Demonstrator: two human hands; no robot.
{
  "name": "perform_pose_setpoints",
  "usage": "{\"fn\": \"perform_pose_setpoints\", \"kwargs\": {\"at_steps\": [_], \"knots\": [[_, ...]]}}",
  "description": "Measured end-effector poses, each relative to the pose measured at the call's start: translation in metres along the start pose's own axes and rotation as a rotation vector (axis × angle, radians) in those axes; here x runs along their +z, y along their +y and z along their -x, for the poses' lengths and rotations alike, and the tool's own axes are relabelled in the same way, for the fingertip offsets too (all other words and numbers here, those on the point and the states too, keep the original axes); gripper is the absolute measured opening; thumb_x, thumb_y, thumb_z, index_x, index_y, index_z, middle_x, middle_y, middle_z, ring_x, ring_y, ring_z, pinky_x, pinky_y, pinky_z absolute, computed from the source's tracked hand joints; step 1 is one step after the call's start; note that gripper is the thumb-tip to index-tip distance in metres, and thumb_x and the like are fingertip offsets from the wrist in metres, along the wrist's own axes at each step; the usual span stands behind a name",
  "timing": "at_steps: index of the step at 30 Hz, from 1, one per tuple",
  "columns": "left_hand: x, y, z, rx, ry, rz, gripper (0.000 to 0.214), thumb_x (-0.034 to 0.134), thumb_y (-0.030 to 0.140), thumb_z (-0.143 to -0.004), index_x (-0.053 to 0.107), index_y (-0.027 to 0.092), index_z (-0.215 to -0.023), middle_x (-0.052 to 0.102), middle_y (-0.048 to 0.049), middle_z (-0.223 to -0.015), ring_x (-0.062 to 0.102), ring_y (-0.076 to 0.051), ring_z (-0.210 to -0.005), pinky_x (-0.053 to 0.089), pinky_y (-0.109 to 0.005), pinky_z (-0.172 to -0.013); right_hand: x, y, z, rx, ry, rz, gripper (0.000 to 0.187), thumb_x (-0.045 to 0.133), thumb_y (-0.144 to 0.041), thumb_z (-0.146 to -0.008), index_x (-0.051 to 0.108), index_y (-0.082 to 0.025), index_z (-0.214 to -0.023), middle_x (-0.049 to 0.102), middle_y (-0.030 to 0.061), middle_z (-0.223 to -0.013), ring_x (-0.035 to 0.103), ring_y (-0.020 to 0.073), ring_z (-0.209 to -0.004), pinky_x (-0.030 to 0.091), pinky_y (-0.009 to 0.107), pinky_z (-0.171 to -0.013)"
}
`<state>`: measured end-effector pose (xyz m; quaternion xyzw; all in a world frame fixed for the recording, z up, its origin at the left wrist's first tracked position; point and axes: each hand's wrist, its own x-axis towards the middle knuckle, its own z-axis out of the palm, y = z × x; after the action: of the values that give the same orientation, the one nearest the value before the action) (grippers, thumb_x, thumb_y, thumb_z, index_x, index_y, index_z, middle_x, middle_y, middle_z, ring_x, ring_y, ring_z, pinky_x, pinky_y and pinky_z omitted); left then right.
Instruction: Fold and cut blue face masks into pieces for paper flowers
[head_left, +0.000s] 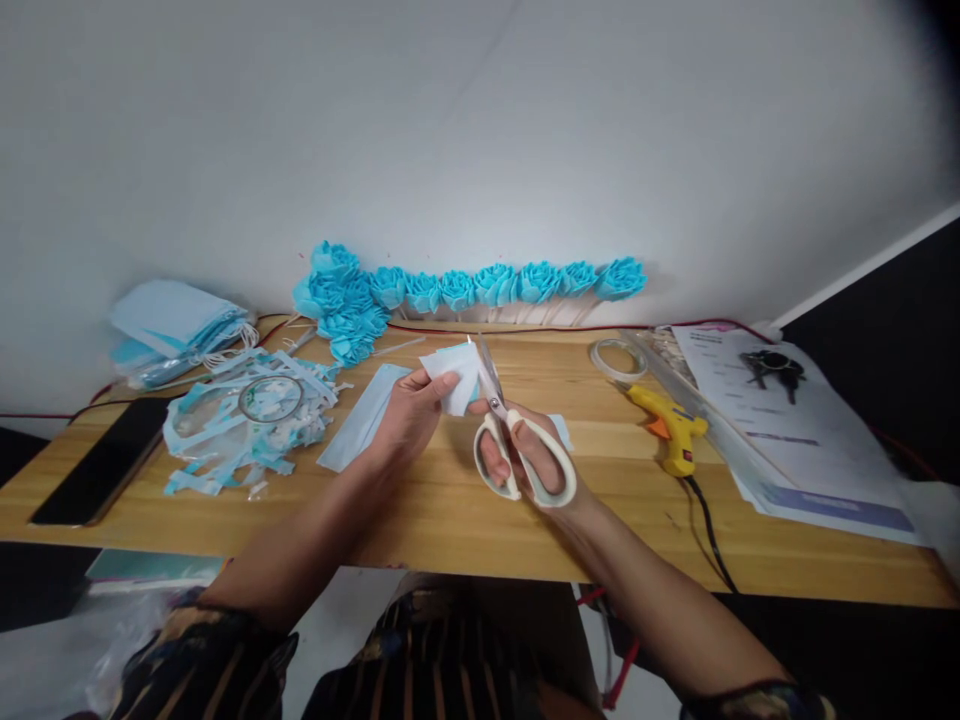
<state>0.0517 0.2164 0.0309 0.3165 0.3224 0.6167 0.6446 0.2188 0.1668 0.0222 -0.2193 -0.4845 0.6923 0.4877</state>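
Observation:
Between thumb and fingers, my left hand [415, 408] pinches a small stack of white and light-blue fabric pieces [459, 378] above the table. My right hand [541, 450] has its thumb and fingers through the handles of white-handled scissors [496, 403]. The blades point away from me, and they stand at the right edge of the fabric pieces; whether they are cutting cannot be told. A flat light-blue face mask [366, 415] lies on the table beside my left wrist. Another pale-blue piece [560, 431] shows partly behind my right hand.
Blue fabric roses [495, 285] line the wall. At left are stacked masks [176, 325], blue scraps [217, 430] with a tape roll [270, 398], and a black phone [101, 462]. At right are a clear tape roll [617, 360], yellow glue gun [679, 435], papers [787, 440] and keys [776, 370].

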Motion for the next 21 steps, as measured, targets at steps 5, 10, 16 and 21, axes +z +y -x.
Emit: {"fn": "perform_pose_setpoints", "kwargs": {"at_steps": [5,10,16,21], "knots": [[0.0022,0.0025,0.002,-0.012,0.003,-0.01,0.039,0.102,0.035,-0.049,0.082,0.015,-0.076,0.079,-0.0041,-0.073,0.065,-0.013,-0.061,0.05,-0.027,-0.066,0.0009,0.0011,0.0011,-0.011,0.023,0.01,0.054,0.073,-0.063,-0.09,0.071,-0.016,-0.117,0.056,-0.0038,-0.06,0.045,0.0089,-0.044,0.036,0.02,-0.039],[0.0035,0.0046,0.0024,-0.013,-0.005,-0.011,0.039,0.103,0.036,-0.049,0.082,0.015,-0.074,0.079,-0.0046,-0.073,0.064,-0.013,-0.059,0.049,-0.026,-0.063,0.0039,-0.0016,0.002,0.0,0.039,0.024,0.054,0.074,-0.063,-0.089,0.071,-0.015,-0.115,0.054,-0.0043,-0.058,0.042,0.0082,-0.043,0.033,0.02,-0.038],[0.0034,0.0064,0.002,-0.027,0.014,0.006,0.042,0.104,0.038,-0.045,0.082,0.015,-0.073,0.078,-0.0037,-0.07,0.065,-0.012,-0.059,0.051,-0.025,-0.061,0.0083,-0.0052,0.0026,0.025,0.07,0.04,0.059,0.076,-0.064,-0.086,0.072,-0.014,-0.117,0.053,-0.0042,-0.059,0.038,0.0073,-0.044,0.031,0.021,-0.039],[0.0016,0.0066,0.0027,-0.017,-0.008,0.008,0.04,0.102,0.038,-0.051,0.082,0.014,-0.076,0.078,-0.0055,-0.072,0.067,-0.015,-0.061,0.052,-0.028,-0.062,0.0057,-0.0037,0.0014,0.015,0.04,0.041,0.057,0.078,-0.064,-0.084,0.073,-0.014,-0.111,0.052,-0.0054,-0.055,0.038,0.007,-0.04,0.031,0.02,-0.037]]}}
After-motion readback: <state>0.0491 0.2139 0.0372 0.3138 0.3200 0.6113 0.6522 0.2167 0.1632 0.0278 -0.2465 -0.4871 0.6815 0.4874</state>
